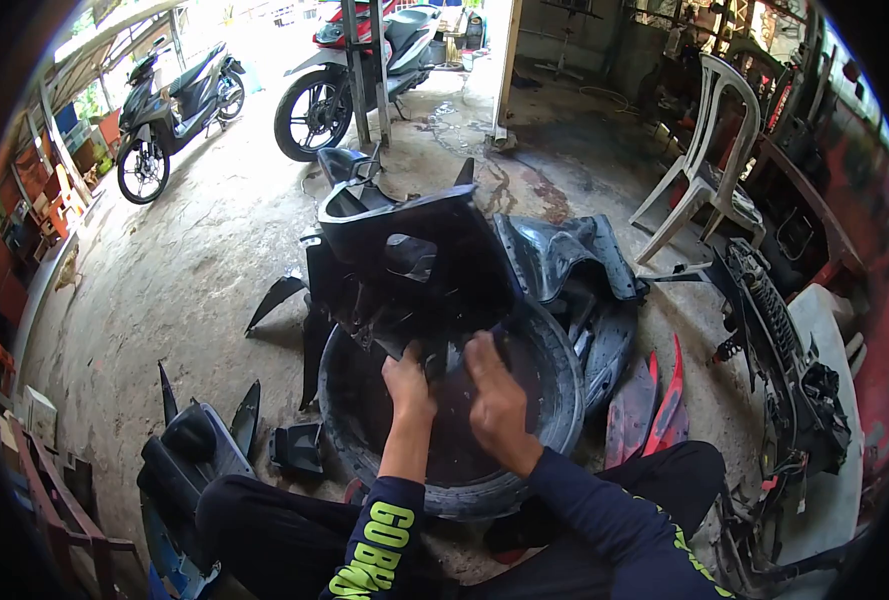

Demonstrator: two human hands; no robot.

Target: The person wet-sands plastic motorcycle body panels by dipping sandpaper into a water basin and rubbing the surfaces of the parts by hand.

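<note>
A large black plastic motorbike body panel (459, 280) stands tilted over a round black tub (342, 440) of dark water between my knees. My left hand (411, 388) is closed on the panel's lower edge, its thumb upward. Just to the right, my right hand (497, 405) is curled into a fist near the same edge, over the tub. Whatever lies inside those right fingers is hidden and slightly blurred. The panel's upper part leans away from me, with an opening in its middle.
More dark body panels (564, 255) lie right of the tub, beside red fairing pieces (654, 410). Black parts (199, 440) sit at left. A motorbike frame part (784, 350) and plastic chair (709, 160) stand right; two motorbikes (169, 110) are parked behind.
</note>
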